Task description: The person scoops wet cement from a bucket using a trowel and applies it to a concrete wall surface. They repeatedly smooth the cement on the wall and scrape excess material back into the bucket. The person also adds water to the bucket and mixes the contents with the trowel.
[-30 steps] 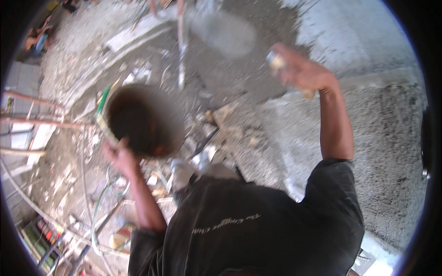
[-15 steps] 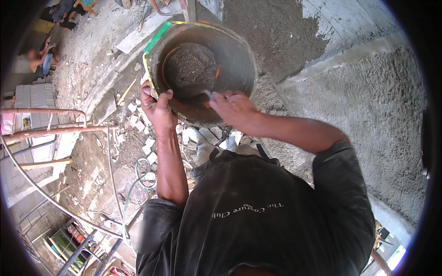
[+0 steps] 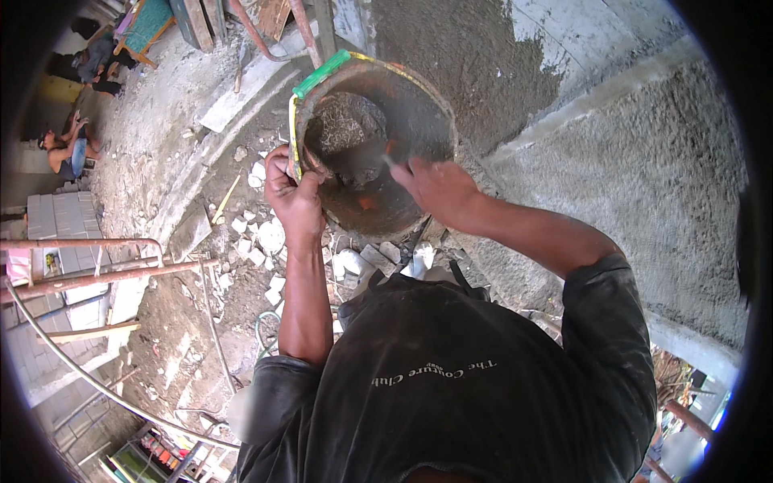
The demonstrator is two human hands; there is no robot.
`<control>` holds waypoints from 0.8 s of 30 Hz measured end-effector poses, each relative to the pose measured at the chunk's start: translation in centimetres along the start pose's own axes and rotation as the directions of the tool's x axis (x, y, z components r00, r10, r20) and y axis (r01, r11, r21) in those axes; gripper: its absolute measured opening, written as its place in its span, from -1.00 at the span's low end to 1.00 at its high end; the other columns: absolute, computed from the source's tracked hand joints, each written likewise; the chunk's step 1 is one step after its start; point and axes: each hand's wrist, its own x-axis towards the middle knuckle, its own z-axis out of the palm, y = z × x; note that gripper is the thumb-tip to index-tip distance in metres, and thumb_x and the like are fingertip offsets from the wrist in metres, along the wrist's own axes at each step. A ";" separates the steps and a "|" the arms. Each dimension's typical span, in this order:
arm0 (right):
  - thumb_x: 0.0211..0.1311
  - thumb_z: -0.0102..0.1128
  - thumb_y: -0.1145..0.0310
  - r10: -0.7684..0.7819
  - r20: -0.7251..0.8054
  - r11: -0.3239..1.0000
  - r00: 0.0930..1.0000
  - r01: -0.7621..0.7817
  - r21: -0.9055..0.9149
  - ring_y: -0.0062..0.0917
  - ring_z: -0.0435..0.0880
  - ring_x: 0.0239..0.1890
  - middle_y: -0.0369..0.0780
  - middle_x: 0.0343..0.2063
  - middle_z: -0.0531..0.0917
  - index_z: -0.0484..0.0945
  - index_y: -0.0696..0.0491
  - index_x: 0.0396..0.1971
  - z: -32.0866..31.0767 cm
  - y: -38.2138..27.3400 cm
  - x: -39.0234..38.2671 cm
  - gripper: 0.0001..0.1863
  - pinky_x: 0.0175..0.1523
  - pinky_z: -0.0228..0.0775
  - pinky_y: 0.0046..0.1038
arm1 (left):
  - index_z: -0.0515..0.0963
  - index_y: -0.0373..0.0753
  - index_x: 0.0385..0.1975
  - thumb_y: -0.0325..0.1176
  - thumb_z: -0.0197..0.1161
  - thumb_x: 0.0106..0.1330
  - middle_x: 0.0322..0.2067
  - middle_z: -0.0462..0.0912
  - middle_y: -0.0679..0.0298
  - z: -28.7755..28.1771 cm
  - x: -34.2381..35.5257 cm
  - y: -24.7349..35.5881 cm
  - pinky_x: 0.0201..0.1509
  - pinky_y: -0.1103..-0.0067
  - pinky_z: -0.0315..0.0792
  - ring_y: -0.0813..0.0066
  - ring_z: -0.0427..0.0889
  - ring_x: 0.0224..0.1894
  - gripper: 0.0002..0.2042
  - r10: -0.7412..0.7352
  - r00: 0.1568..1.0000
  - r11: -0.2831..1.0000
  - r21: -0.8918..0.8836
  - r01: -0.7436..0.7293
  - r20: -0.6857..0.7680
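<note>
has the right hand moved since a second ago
Yes: judged against the pale strip along the rough cement, the right hand has moved left and back toward the person, and now reaches into the bucket.

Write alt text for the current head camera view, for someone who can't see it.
A person's left-hand grip holds a bucket by its rim; the right-hand grip holds a motion-blurred tool inside it, near some gray mix. Pale rubble lies on the ground; a rough gray surface spreads at right.
</note>
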 end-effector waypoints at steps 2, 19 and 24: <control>0.18 -0.01 0.51 0.088 -0.105 0.996 0.991 -0.088 0.005 -0.36 0.69 -0.27 -0.07 -0.23 0.50 0.32 0.03 0.05 -0.6 -0.3 0.9 -0.61 -0.38 0.52 -0.34 | 0.38 -0.33 -0.28 -0.79 0.09 -0.06 -0.44 0.44 0.33 -0.2 0.8 0.1 -0.35 0.69 0.45 0.64 0.46 -0.47 -0.68 -0.006 0.999 1.000 0.017 0.006 0.044; 0.15 0.14 0.46 0.330 0.095 0.937 0.939 -0.338 0.084 -0.27 0.65 -0.14 -0.04 -0.10 0.50 0.24 0.13 0.05 -1.6 -3.6 4.0 -0.53 -0.18 0.57 -0.35 | 0.41 -0.31 -0.43 -0.76 0.11 -0.07 -0.29 0.43 0.27 -1.7 4.6 -0.3 -0.29 0.71 0.41 0.65 0.47 -0.42 -0.78 0.185 0.974 0.973 0.113 -0.200 0.128; 0.17 0.13 0.39 0.522 0.163 0.834 0.837 -0.541 0.107 -0.20 0.62 -0.05 0.06 -0.05 0.50 0.20 0.24 0.08 -1.0 -4.0 6.1 -0.49 -0.17 0.57 -0.39 | 0.36 -0.24 -0.51 -0.75 0.13 -0.09 -0.30 0.41 0.28 -2.0 4.5 -0.6 -0.29 0.72 0.38 0.65 0.43 -0.43 -0.77 0.258 0.952 0.930 0.224 -0.292 0.167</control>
